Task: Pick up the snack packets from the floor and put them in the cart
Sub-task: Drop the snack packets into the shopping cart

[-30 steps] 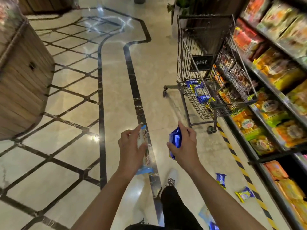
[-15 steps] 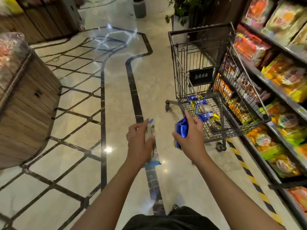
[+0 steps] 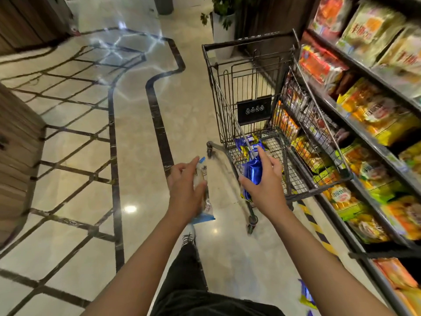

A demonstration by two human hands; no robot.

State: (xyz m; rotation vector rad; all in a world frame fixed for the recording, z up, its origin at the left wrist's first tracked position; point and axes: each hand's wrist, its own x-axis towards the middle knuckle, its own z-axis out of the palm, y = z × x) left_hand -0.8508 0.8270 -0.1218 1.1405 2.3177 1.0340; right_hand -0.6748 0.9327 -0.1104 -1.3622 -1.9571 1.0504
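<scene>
Holding one packet in each hand, the person stands just short of the black wire shopping cart (image 3: 257,106), which is parked close beside the stocked snack shelves (image 3: 373,124) on the right. The left hand (image 3: 185,192) has its fingers (image 3: 180,167) curled round a long clear-wrapped snack packet with blue ends (image 3: 203,197), held roughly upright out over the glossy marble floor (image 3: 136,137). The right hand (image 3: 265,188) grips a shiny blue foil snack packet (image 3: 251,176) between thumb and fingers, right up against the near edge of the cart's basket but not yet over its rim.

Judging by how things lie, the job is partly done. Several blue and yellow packets (image 3: 247,144) already sit on the basket floor, the two in hand are about to join them, and at least one more blue and yellow packet (image 3: 306,293) lies on the floor at the lower right, near the foot of the shelving, waiting to be fetched.

How many packets are in the cart is hard to count, since the wire mesh and the right hand cover part of the pile. The packet on the floor is cut off by the picture's edge, so there may be others beyond it. Shelf goods are smeared by blur, and print on both held packets cannot be read.
</scene>
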